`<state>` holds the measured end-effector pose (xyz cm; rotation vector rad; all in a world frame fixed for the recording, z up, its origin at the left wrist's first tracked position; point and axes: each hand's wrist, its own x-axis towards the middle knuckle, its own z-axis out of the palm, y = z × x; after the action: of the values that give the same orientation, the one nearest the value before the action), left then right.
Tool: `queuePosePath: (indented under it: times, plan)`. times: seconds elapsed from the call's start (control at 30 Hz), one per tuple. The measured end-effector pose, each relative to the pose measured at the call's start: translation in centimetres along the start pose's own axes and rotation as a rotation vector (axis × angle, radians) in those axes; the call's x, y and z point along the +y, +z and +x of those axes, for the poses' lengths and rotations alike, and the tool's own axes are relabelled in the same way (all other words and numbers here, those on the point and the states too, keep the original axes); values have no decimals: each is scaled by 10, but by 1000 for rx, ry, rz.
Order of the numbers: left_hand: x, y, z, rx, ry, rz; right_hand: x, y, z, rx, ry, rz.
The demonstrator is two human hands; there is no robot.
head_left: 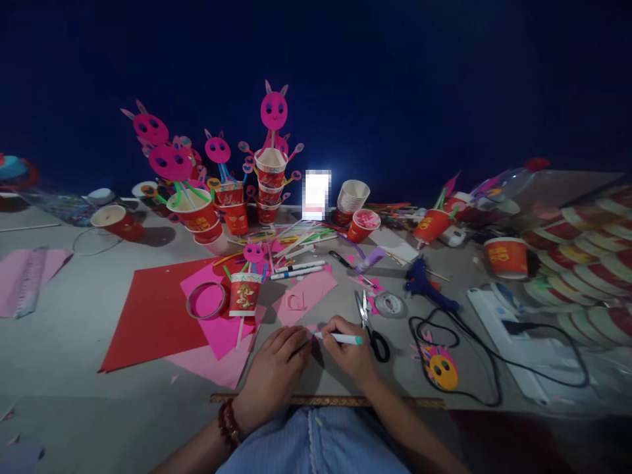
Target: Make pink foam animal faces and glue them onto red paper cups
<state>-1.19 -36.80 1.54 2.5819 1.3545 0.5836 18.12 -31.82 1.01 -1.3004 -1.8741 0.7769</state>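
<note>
Right hand (349,350) had fingers pinched round white marker (342,338), tip at small pink paper piece (313,328) on counter (322,378) between hands, left hand (277,359) beside piece, fingers together, grip couldn't tell, black-handled scissors (380,346) near right hand.

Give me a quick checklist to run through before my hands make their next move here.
1. Right hand holding the white marker: ok.
2. Left hand close to the small pink piece: ok.
3. White marker touching that piece: cannot tell, the tip is too small to judge.
4. Scissors fully closed: not ok, the blades look slightly parted.
5. Scissors near the right hand: ok, lying just to its right.
6. Blue glue gun hot: cannot tell.
</note>
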Motion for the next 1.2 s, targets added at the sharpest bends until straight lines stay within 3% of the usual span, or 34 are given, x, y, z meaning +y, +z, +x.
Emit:
queuePosePath:
  times: [1.2]
  plan:
    - [-1,6,-3,32,-8,6,2,2,0,-25,-12,-20]
